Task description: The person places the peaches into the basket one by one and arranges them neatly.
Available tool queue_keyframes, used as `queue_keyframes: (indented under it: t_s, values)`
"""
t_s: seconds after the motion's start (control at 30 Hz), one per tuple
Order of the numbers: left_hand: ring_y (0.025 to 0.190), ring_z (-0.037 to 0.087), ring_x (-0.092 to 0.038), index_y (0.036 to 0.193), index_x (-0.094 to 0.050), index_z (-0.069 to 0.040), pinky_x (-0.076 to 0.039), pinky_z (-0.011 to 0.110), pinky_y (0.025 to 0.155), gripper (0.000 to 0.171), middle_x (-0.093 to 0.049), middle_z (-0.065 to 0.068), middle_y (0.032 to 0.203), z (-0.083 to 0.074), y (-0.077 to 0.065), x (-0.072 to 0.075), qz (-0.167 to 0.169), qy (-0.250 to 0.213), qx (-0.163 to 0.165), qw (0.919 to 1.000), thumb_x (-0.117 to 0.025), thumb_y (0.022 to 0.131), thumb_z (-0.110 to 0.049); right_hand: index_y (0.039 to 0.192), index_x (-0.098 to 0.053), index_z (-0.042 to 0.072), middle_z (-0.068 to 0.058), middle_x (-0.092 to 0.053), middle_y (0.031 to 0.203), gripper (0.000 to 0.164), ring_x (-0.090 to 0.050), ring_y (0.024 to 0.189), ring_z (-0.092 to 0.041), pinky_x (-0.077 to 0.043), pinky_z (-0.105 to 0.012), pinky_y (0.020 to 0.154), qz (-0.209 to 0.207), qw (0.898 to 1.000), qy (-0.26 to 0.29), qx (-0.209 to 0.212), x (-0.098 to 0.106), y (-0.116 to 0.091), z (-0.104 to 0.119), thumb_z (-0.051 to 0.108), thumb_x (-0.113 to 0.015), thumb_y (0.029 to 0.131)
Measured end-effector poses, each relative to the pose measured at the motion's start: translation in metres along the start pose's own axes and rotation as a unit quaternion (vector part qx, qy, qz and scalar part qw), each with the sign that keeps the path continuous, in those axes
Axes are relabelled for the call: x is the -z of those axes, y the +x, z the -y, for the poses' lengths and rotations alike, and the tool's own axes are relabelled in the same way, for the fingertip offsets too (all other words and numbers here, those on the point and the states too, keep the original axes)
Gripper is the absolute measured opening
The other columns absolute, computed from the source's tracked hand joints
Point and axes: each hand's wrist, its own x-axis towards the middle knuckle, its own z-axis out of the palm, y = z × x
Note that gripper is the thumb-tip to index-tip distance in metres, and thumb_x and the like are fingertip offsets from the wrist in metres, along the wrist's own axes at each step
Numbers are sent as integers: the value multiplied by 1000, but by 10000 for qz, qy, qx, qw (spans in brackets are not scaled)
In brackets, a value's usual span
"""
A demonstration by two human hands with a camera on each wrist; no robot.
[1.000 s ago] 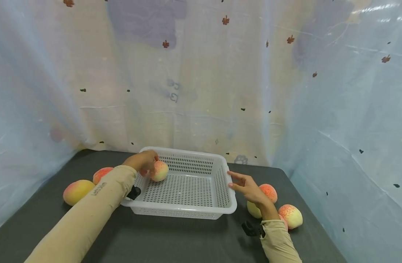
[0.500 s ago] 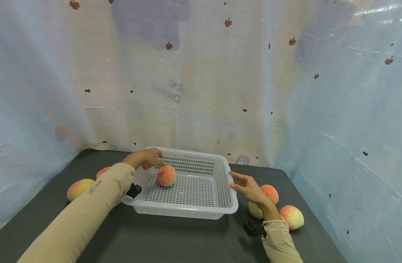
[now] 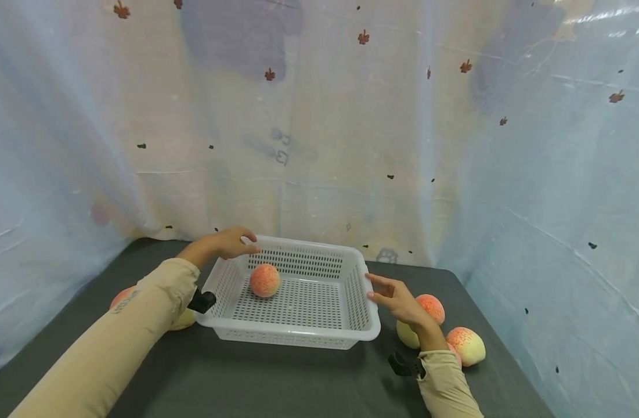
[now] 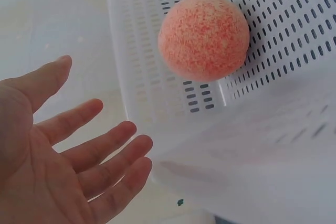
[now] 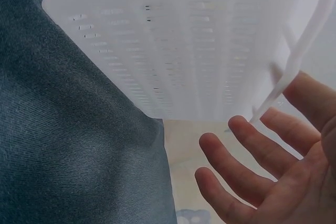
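Note:
A white perforated plastic basket (image 3: 293, 334) stands on the dark table. One orange-red peach (image 3: 264, 280) lies inside it, toward its left end; the left wrist view shows this peach (image 4: 203, 37) from above. My left hand (image 3: 227, 242) is over the basket's back left corner, fingers spread and holding nothing. The left wrist view has its palm (image 4: 52, 177) turned up beside the rim, apart from the peach. At the basket's right end, my right hand (image 3: 397, 299) touches the rim with thumb and fingertips. Its other fingers (image 5: 236, 177) are loosely bent in the right wrist view.
Right of the basket, around my right forearm, lie several peaches, including a red-topped one (image 3: 430, 307) and a pale yellow one (image 3: 466, 346). More fruit, one reddish (image 3: 122, 296) and one yellowish (image 3: 183, 320), is partly hidden by my left sleeve. A patterned plastic curtain (image 3: 319, 145) hangs behind the table.
My left hand has let go of the peach, which now lies in the basket, and has drawn back up and to the left. The right hand stays at the rim.

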Motion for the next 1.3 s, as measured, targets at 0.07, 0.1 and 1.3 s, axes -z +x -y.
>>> queue_keyframes:
  t_s: [0.07, 0.1, 1.3]
  values:
    - [131, 51, -52, 145, -46, 8, -54, 54, 94, 55, -44, 38, 147, 2, -3, 2, -28, -27, -136, 9999, -52, 105, -30, 154, -32, -9, -33, -46, 150, 64, -60, 126, -45, -55, -42, 99, 9, 10000, 30, -26, 0, 0, -1, 15, -61, 102]
    - [131, 52, -51, 144, -46, 8, -54, 54, 95, 55, -45, 38, 147, 4, -5, 3, -49, -52, -175, 9998, -52, 106, -30, 154, -32, -9, -32, -47, 150, 64, -60, 126, -45, -55, -42, 99, 13, 10000, 41, -29, 0, 0, -1, 15, -61, 102]
    - [121, 50, -59, 148, -43, 2, -57, 56, 89, 55, -51, 35, 144, 70, -77, 25, -734, -712, -833, 9913, -52, 106, -33, 155, -30, -7, -30, -48, 150, 64, -57, 130, -44, -53, -46, 103, 55, 9997, 176, -169, 3, 3, -1, 15, -60, 103]
